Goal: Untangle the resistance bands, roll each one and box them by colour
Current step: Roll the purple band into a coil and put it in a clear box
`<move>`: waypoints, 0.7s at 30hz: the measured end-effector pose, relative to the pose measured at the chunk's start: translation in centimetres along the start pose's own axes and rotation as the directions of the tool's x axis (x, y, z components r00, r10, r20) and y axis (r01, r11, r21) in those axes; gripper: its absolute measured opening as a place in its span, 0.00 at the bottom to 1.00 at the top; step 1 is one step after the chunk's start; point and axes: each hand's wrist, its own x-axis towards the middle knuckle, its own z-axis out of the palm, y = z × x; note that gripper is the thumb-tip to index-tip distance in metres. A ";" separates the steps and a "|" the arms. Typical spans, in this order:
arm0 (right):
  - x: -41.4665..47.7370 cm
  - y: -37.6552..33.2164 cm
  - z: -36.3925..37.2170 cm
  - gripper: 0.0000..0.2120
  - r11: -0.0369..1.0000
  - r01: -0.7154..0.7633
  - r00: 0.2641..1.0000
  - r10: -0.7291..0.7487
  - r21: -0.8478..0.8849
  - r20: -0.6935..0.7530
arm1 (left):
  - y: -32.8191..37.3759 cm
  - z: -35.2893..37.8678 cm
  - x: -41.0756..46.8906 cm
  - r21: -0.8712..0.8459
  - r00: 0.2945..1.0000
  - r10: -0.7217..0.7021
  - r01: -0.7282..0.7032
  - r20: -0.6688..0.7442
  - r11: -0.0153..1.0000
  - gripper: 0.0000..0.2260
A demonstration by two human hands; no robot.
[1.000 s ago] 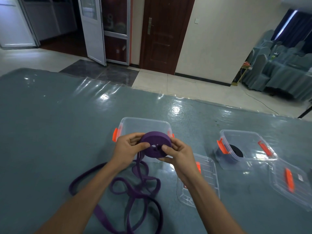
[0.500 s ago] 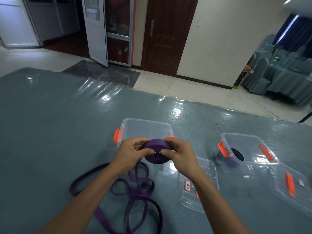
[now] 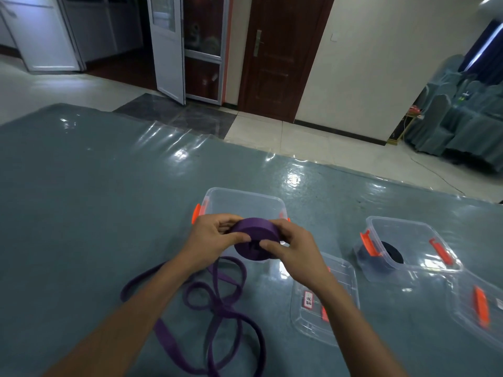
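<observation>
A rolled purple band [image 3: 254,238] is held above the table between both hands. My left hand [image 3: 211,238] grips its left side, thumb on the face. My right hand [image 3: 292,247] grips its right side, thumb near the centre hole. Just behind the roll stands a clear box [image 3: 245,200] with orange latches. The loose tail of the purple band [image 3: 217,308] lies in tangled loops on the table below my hands. A second clear box [image 3: 413,240] at the right holds a rolled black band [image 3: 392,254].
Two clear lids lie on the table: one [image 3: 337,289] under my right forearm, another [image 3: 479,306] at the right edge. The grey-blue table [image 3: 95,213] has a shiny plastic cover. Beyond its far edge are tiled floor, doors and covered chairs.
Both hands have turned the purple roll, tilting its face downward and winding on more band. The loose loops on the table have shifted slightly.
</observation>
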 end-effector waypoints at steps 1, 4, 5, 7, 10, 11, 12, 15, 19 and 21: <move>0.2 0.0 -0.3 0.14 1.000 -0.006 1.000 0.007 0.020 -0.014 | 0.0 0.1 0.1 -0.003 1.000 -0.006 0.006 0.006 1.000 0.15; 0.2 0.1 -0.5 0.15 0.977 -0.061 0.996 0.074 0.203 -0.054 | -0.2 0.5 0.1 -0.042 1.000 -0.001 0.001 -0.001 0.999 0.15; 0.1 0.3 -0.4 0.15 0.951 -0.088 0.992 0.111 0.297 -0.062 | -0.2 0.5 0.0 -0.054 1.000 0.001 -0.001 -0.004 0.999 0.15; -0.3 0.8 0.0 0.14 0.885 -0.125 0.982 0.174 0.448 -0.068 | -0.2 0.5 -0.1 -0.071 1.000 0.001 -0.001 -0.002 0.998 0.15; -0.7 1.1 0.7 0.15 0.810 -0.145 0.971 0.226 0.568 -0.075 | 0.0 0.2 0.1 -0.056 0.999 -0.038 0.039 0.023 0.998 0.16; -0.8 1.1 0.9 0.15 0.795 -0.144 0.969 0.234 0.589 -0.080 | 0.1 0.1 0.1 -0.052 0.998 -0.055 0.057 0.033 0.997 0.15; -0.9 1.0 1.0 0.15 0.787 -0.141 0.967 0.239 0.601 -0.086 | 0.1 0.0 0.1 -0.054 0.997 -0.069 0.071 0.037 0.996 0.15; -1.0 0.9 1.4 0.16 0.793 -0.139 0.967 0.238 0.594 -0.092 | 0.3 -0.4 -0.2 -0.067 0.996 -0.080 0.082 0.024 0.994 0.15; -0.9 0.8 1.2 0.19 0.744 -0.089 0.986 0.159 0.663 -0.046 | 1.0 -0.2 0.0 -0.150 0.999 -0.043 0.039 -0.028 0.988 0.15; -1.1 1.6 1.5 0.22 0.724 -0.099 0.992 0.123 0.683 0.013 | 1.4 0.1 0.4 -0.199 0.997 -0.019 0.005 -0.069 0.980 0.14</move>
